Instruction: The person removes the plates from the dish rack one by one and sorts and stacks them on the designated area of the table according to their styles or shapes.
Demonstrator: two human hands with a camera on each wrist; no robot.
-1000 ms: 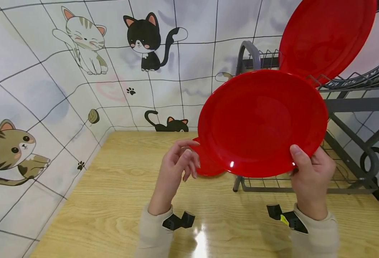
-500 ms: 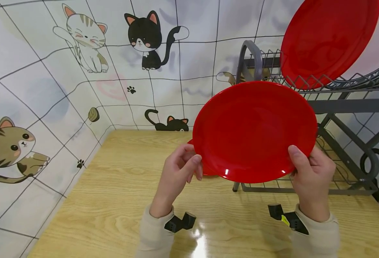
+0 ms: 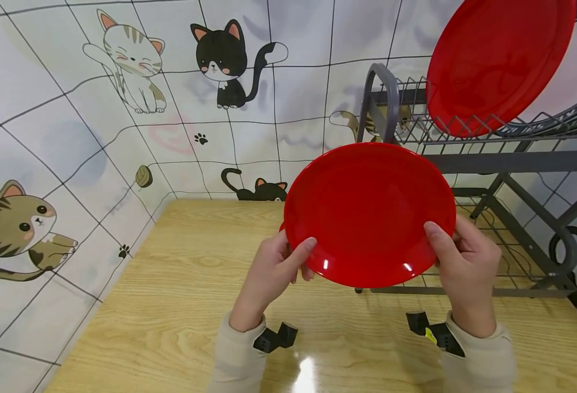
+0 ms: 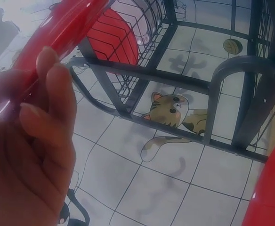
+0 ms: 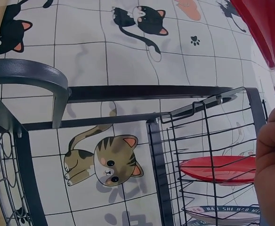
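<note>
Likely steadying: left hand (image 3: 272, 272), right hand (image 3: 469, 268) pinch red plate (image 3: 369, 213) at eight, four o'clock; next move needs even grip.

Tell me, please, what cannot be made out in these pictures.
Head view: fingertips of the right hand, hidden behind the held red plate.
Head view: top of the racked red plate, cut by the upper edge.
Left wrist view: rest of the red object, cut off by the lower-right corner.

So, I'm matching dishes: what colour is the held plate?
The plate is red, clearest in the head view.
</note>
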